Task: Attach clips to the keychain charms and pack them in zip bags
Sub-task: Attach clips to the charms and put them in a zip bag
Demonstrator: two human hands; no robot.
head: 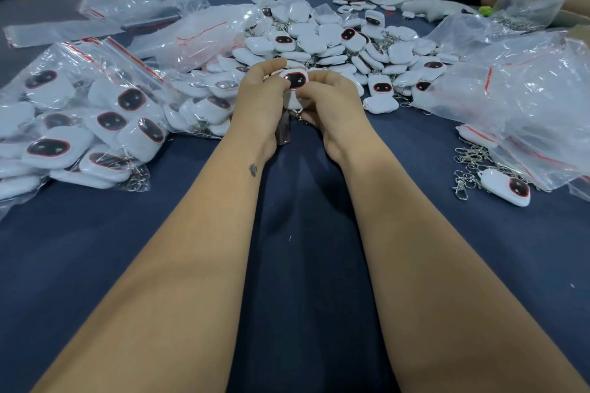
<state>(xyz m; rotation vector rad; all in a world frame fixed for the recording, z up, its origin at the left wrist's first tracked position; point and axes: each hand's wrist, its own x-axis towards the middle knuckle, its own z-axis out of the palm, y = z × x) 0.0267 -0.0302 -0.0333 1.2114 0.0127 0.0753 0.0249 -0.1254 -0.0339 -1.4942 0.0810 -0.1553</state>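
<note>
A single white charm (294, 81) is held between both hands above the dark worktop (303, 233), in front of the loose heap of charms (335, 38). The left hand (260, 99) and the right hand (330, 99) are curled round it from either side, their fingers closed on its edges. Its long axis runs toward the person, dark face up, with the loop end lowest; a metal clip (295, 112) is seen there, nearer the right fingers. Whether it is already hooked cannot be told.
</note>
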